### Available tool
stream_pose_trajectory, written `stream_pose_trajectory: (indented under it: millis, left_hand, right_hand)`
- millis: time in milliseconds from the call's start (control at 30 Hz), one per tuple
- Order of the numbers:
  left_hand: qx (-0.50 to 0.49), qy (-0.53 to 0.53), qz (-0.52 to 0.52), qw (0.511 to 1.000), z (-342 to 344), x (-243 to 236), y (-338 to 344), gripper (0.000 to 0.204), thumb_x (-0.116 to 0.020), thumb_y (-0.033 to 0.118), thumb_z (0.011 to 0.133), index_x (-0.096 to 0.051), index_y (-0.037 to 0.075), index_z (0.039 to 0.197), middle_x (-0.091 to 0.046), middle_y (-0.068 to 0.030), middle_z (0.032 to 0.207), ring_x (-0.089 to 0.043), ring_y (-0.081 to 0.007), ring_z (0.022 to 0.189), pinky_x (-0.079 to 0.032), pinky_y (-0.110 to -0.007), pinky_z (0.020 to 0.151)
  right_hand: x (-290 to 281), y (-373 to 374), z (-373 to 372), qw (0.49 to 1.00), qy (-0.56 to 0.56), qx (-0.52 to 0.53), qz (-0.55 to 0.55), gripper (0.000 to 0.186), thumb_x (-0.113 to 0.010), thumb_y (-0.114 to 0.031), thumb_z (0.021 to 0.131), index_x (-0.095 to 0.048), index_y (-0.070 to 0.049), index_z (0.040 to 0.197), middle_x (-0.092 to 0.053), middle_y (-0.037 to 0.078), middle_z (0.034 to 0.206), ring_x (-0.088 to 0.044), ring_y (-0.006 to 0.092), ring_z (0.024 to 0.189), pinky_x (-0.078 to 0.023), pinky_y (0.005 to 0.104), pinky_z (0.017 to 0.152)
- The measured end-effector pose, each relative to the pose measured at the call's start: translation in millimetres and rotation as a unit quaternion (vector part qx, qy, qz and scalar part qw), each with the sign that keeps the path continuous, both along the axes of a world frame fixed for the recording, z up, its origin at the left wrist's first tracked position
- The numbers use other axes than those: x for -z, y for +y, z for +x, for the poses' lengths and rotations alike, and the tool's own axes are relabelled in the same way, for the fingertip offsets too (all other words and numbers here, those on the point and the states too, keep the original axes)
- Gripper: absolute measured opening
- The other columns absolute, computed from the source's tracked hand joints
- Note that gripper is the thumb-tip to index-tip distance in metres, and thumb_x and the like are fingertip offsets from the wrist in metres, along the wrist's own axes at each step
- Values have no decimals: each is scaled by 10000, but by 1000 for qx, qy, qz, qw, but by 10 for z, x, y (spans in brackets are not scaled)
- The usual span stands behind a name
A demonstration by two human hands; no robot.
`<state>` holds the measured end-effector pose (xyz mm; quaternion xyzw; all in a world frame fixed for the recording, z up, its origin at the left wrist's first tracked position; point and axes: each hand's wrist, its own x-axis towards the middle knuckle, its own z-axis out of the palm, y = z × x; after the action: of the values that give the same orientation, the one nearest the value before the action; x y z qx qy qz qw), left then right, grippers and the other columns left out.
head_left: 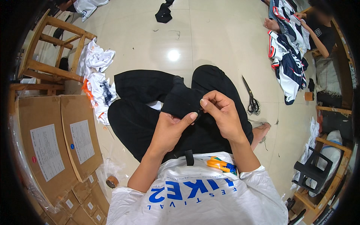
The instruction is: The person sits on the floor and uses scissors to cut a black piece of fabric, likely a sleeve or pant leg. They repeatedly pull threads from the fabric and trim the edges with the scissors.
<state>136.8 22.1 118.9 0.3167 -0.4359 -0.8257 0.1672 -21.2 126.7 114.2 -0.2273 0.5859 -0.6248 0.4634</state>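
Note:
A small piece of black cloth (182,100) is stretched between my two hands above my crossed legs. My left hand (170,129) pinches its lower edge, thumb on top and the fingers mostly hidden beneath. At the cloth's right edge, my right hand (224,116) grips it between thumb and forefinger. Both hands are closed and close together. The cloth merges with my black trousers, so its full outline is hard to see. A yellow-orange and blue object (221,165) lies on my white shirt at the waist; its kind is unclear.
Black-handled scissors (253,105) lie on the tiled floor beside my right knee. Cardboard boxes (45,101), a wooden stool (52,69) and white cloth (95,56) stand or lie at left. Another person (322,32) handles jerseys (287,62) at upper right. More black cloth (164,14) lies ahead.

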Motion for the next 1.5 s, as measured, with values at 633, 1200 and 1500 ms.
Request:
stream_pose_trajectory:
  millis: [633, 1200, 1500]
  left_hand:
    - [-32, 29, -23, 999, -13, 61, 67, 316, -741, 35, 955, -633, -12, 1248, -712, -88, 1163, -674, -135, 1043, -550, -294, 930]
    - [-75, 51, 211, 973, -127, 31, 121, 129, -696, 126, 1014, -701, 30, 1100, -740, -68, 1025, -699, -135, 925, -569, -313, 857]
    - [-69, 73, 261, 960, -117, 83, 97, 138, -701, 132, 1013, -643, 101, 1134, -709, -27, 1025, -680, -113, 945, -556, -284, 848]
  right_hand:
    - [-86, 126, 18, 1000, 8, -23, -7, 178, -693, 2, 972, -633, -22, 1138, -655, 7, 998, -614, 61, 934, -494, 225, 863]
    - [-63, 149, 133, 995, -37, -3, -90, 216, -651, -32, 1019, -581, -16, 1223, -646, 41, 1065, -626, 112, 1019, -501, 262, 944]
    - [-2, 143, 156, 991, -48, 18, -125, 198, -676, -50, 1012, -589, -10, 1185, -665, 51, 1052, -648, 103, 991, -524, 249, 908]
